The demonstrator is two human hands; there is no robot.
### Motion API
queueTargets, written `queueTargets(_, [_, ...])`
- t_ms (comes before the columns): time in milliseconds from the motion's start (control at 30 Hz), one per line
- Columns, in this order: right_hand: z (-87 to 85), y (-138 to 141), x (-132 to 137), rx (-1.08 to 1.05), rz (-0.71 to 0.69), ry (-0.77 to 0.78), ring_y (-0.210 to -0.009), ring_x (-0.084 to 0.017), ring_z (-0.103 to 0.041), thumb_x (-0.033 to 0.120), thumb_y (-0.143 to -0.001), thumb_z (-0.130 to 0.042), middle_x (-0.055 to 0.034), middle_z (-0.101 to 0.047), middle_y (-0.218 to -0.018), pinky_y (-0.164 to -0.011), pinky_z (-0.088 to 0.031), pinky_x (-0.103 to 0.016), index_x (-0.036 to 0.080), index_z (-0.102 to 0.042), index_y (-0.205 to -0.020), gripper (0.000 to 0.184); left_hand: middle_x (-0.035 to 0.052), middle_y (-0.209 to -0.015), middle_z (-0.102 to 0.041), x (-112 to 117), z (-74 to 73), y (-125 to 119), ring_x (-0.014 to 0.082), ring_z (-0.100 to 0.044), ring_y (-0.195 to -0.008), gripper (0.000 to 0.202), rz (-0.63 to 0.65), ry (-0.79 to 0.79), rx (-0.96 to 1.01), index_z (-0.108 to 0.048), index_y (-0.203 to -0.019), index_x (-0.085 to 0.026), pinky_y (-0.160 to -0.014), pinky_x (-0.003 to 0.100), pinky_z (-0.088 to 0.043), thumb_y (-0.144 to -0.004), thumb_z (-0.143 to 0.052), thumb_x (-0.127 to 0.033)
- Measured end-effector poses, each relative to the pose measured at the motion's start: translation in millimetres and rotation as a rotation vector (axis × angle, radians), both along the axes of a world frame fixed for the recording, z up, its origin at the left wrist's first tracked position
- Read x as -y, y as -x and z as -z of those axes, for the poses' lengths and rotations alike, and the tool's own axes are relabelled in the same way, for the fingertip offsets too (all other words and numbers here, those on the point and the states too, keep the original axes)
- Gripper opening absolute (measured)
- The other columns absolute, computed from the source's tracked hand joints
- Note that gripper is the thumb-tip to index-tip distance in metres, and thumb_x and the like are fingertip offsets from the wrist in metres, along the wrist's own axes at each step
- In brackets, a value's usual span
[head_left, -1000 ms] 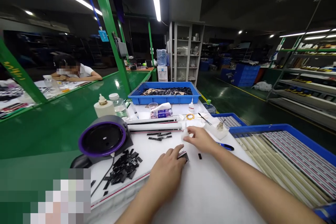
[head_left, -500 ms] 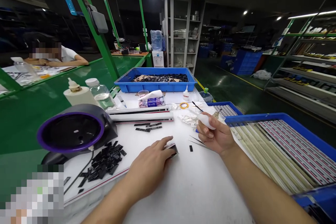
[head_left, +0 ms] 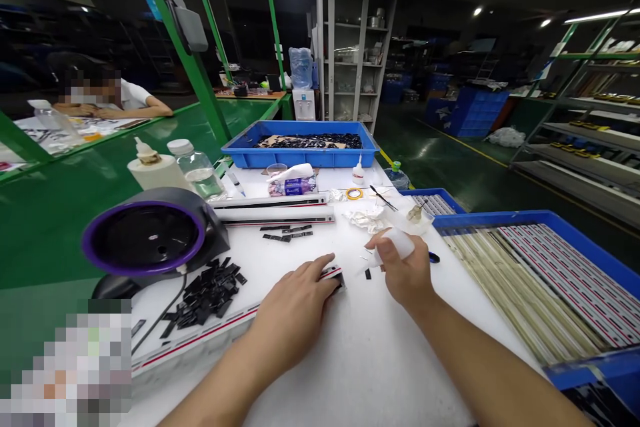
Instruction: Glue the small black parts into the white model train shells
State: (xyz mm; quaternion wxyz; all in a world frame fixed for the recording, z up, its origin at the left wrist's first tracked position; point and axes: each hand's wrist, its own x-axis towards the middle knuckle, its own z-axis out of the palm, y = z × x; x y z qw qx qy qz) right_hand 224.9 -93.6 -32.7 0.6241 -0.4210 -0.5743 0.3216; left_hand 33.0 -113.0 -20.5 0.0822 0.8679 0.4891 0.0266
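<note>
My left hand (head_left: pixel 295 307) is closed over a long white rail (head_left: pixel 195 335) with a red stripe, close to the rail's right end. My right hand (head_left: pixel 410 277) grips a white squeeze bottle (head_left: pixel 400 242), whose thin nozzle tilts down and left, a short way right of the rail's end and apart from it. Beneath the nozzle lies a small black piece (head_left: pixel 368 274) on the white tabletop. Left of my left hand is a heap of small black pieces (head_left: pixel 213 293). A dark-handled tool (head_left: pixel 434 257) pokes out behind my right hand, mostly hidden.
Two finished-looking rails (head_left: pixel 280 215) lie across the table behind several loose black strips. A round purple-rimmed device (head_left: pixel 145 240) stands left. Crumpled tissue (head_left: pixel 367 219) and yellow tape (head_left: pixel 355 193) lie further back. Blue trays (head_left: pixel 300 158) sit behind and right (head_left: pixel 545 219). Another person sits far left.
My right hand has turned the bottle so its nozzle tips down toward the rail's end. The left hand stays on the rail, and the camera view has shifted slightly.
</note>
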Motion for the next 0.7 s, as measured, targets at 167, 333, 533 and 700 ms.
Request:
queueTargets(167, [0.9, 2.4, 6.0, 0.251, -0.014, -0.116, -0.046, -0.013, -0.047, 0.055, -0.094, -0.050, -0.0005, -0.052, -0.054, -0.046, -0.037, -0.025, 0.016, -0.063, -0.068, 0.048, 0.0035, -0.148, -0.042, 0.5, 3.2, 0.8, 0.0269, -0.051, -0.124, 0.034, 0.007, -0.008, 0.027, -0.065, -0.112, -0.029, -0.098, 0.047, -0.046, -0.089, -0.042, -0.019])
queueTargets(333, [4.7, 5.3, 3.3, 0.316, -0.010, -0.135, -0.046, -0.012, -0.048, 0.050, -0.096, -0.049, 0.0002, -0.052, -0.053, -0.047, -0.038, -0.025, 0.016, -0.064, -0.071, 0.045, 0.0040, -0.148, -0.043, -0.1, 3.1, 0.3, 0.0274, -0.051, -0.124, 0.034, 0.014, -0.012, 0.024, -0.065, -0.112, -0.029, -0.097, 0.048, -0.047, -0.089, -0.042, -0.019])
queueTargets(533, [6.8, 6.7, 3.4, 0.314, -0.010, -0.112, -0.046, -0.013, -0.048, 0.050, -0.096, -0.049, 0.0007, -0.050, -0.051, -0.046, -0.038, -0.025, 0.016, -0.064, -0.071, 0.045, 0.0033, -0.146, -0.044, 0.0, 5.1, 0.3, 0.0267, -0.052, -0.124, 0.034, 0.020, -0.024, 0.009, -0.065, -0.110, -0.029, -0.096, 0.047, -0.047, -0.089, -0.041, -0.018])
queueTargets(700, [8.1, 7.0, 2.9, 0.310, 0.002, -0.082, -0.047, -0.013, -0.049, 0.053, -0.096, -0.048, 0.0002, -0.051, -0.052, -0.047, -0.039, -0.025, 0.016, -0.064, -0.072, 0.047, 0.0037, -0.146, -0.045, -0.5, 5.0, -0.7, 0.0271, -0.053, -0.123, 0.035, 0.018, -0.024, 0.013, -0.065, -0.111, -0.029, -0.095, 0.047, -0.048, -0.089, -0.041, -0.017])
